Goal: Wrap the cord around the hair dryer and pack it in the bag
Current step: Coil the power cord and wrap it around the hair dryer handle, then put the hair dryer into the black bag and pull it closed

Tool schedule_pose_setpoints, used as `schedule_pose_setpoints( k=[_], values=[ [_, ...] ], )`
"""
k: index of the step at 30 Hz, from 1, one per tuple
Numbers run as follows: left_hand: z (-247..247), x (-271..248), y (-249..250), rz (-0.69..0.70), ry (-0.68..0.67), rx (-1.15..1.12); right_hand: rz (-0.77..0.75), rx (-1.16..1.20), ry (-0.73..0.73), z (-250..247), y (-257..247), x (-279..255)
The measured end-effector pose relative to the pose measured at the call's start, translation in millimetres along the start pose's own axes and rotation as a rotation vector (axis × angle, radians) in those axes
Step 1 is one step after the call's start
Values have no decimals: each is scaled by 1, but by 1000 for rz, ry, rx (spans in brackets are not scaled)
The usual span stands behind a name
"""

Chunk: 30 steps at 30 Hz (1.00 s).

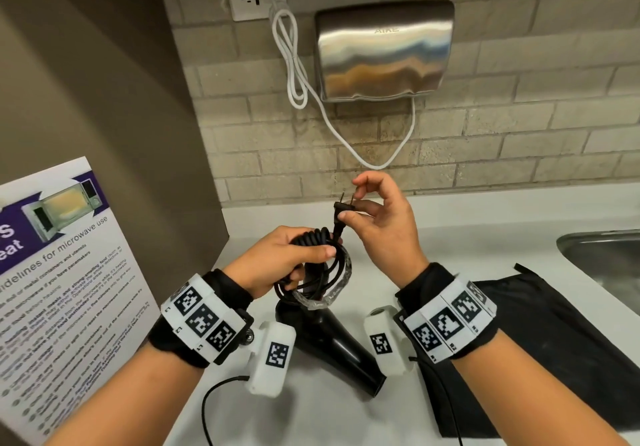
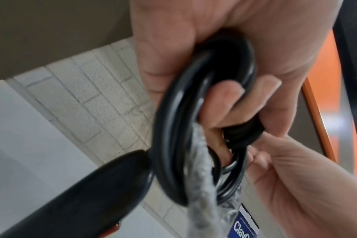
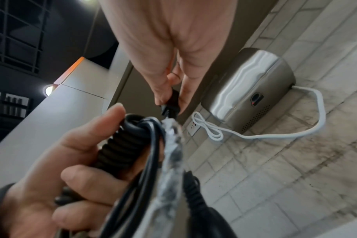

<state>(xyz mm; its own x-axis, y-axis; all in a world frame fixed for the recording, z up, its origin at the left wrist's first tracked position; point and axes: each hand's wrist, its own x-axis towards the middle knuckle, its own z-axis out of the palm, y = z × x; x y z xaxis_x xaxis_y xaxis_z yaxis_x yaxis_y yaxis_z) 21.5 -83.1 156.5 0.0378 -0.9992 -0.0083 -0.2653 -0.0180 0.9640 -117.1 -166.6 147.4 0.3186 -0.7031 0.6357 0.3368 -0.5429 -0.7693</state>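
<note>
The hair dryer (image 1: 332,345) is seen on the white counter (image 1: 467,248), directly below the two hands and just left of the black bag (image 1: 540,341), which lies flat on the same counter. Its long axis runs from the end under the cord loops, farther from the person, down toward the person and slightly right; which end is the nozzle cannot be told.

The cord (image 1: 322,265) is gathered in loose loops above the far end of the hair dryer. The loops and a coiled section are gripped by the left hand (image 1: 277,258), whose fingers are curled round the bundle. A crinkled clear plastic strip (image 1: 329,296) hangs among the loops. The plug (image 1: 341,211) is pinched by the right hand (image 1: 381,224) between thumb and fingertips, above the bundle, with its two prongs pointing up and away toward the wall.

The cord is judged to be light, limp and springy, so loops are likely to slip open if the grip is eased; it is best held at the bundle and at the moulded plug body, not the prongs. The hair dryer is judged rigid, smooth and moderately heavy, best taken round its body or handle. The bag appears soft and floppy, so its mouth would need to be held open.
</note>
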Motion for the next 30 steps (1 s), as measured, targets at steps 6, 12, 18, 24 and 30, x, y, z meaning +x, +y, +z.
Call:
schedule_pose_setpoints(
  k=[6, 12, 18, 24, 30],
  values=[
    [-9, 2, -6, -34, 126, -88, 304, -428, -95, -22, 45, -29],
    [-5, 8, -5, -69, 161, -223, 888, -1034, -953, -9, 79, -70],
    [-9, 9, -19, -66, 145, -392, 990, -862, -971, 3, 101, -72],
    [-22, -2, -29, -4, 197, -365, 905, -977, -907, 8, 112, -61],
    [-39, -26, -48, 97, 164, 35, 813, -1119, -739, 4, 136, -44]
  ],
)
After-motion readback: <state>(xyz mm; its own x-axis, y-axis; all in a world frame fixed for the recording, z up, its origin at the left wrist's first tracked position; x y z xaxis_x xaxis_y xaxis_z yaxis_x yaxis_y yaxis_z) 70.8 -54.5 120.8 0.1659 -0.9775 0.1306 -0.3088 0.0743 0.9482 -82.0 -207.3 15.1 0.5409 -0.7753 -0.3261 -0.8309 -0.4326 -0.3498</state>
